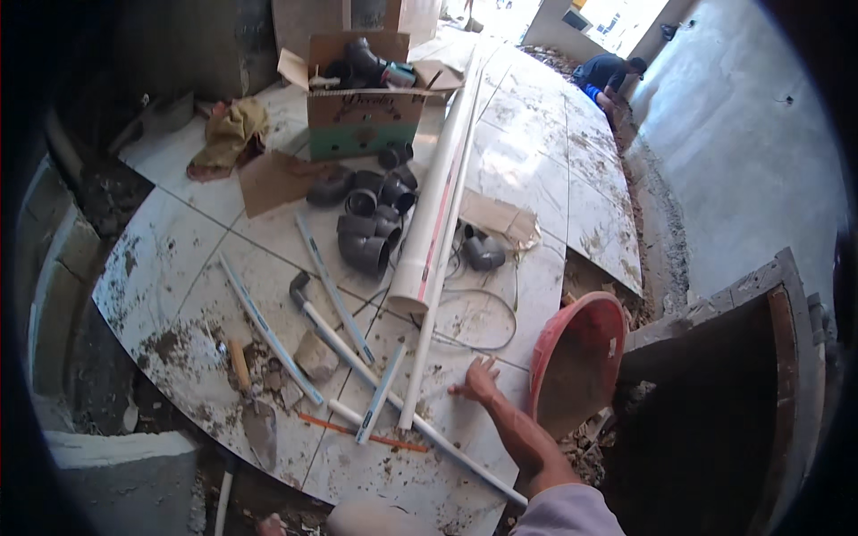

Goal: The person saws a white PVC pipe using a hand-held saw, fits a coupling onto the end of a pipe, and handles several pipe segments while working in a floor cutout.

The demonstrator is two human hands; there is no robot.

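Observation:
My right hand (476,380) reaches over the tiled floor, fingers apart and nothing in them. It is nearest to a thin white pipe (435,313) and a large white pipe (438,205) lying lengthwise. Left of it, a short grey-blue strip (381,393) crosses a long narrow pipe with a dark elbow (300,288) on its end. A red basin (579,353) stands tilted beside my right forearm. At the lower edge, a small part of my left hand (271,525) shows; its fingers are too cut off to read.
Dark grey pipe elbows (365,243) lie before an open cardboard box (365,121) of fittings. A trowel (260,433) rests among rubble at left. A masonry-edged dark pit (706,429) lies at right. Another person (608,76) crouches by the far right wall.

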